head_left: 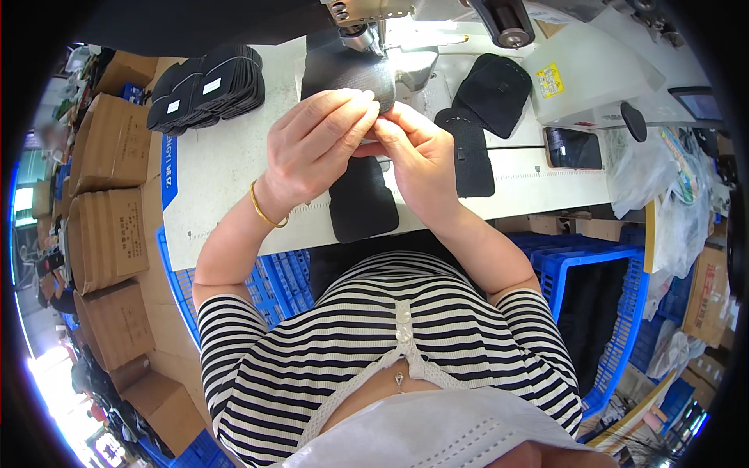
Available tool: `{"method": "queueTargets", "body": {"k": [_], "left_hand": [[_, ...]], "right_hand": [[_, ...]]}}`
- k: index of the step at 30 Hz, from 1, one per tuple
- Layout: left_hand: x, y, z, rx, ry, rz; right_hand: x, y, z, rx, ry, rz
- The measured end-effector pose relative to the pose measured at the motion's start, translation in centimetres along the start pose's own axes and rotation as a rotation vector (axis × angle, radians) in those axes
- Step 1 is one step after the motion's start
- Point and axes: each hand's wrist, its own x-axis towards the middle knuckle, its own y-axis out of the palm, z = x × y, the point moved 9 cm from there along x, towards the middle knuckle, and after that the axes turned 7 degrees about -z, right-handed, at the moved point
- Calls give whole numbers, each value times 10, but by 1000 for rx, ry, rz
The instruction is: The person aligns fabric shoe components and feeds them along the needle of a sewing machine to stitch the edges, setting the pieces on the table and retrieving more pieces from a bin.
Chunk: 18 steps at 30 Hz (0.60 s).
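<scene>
Worktop: white, running across the upper part of the view [226, 156].
Cardboard boxes: a row on the left, beyond the worktop [109, 242].
Blue crate: at the person's right, lower than the worktop [552, 273].
Sewing machine head: metal, at the top centre [370, 9].
Tied stack: black pieces in two bundles side by side, left on the worktop [204, 90].
Black piece under the machine: just beyond the fingertips [339, 66].
Near black piece: flat below the hands, by the worktop's front edge [363, 207].
Loose black pieces: overlapping, right of the hands [495, 93].
Left hand: grip drawn in, fingers bunched [316, 140].
Right hand: thumb and forefinger nearly together, meeting the left fingertips; whether either grip holds anything, I cannot tell [421, 152].
Phone: dark-screened, right on the worktop [573, 148].
Bracelet: gold, left wrist [257, 207].
</scene>
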Motion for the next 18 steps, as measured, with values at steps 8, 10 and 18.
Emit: {"method": "queueTargets", "body": {"k": [8, 10, 18], "left_hand": [[4, 2, 3, 18, 4, 15], [6, 2, 5, 22, 3, 13], [14, 8, 15, 47, 0, 33]], "right_hand": [[5, 1, 3, -7, 33, -9], [8, 1, 2, -12, 40, -17], [16, 4, -3, 60, 66, -43]]}}
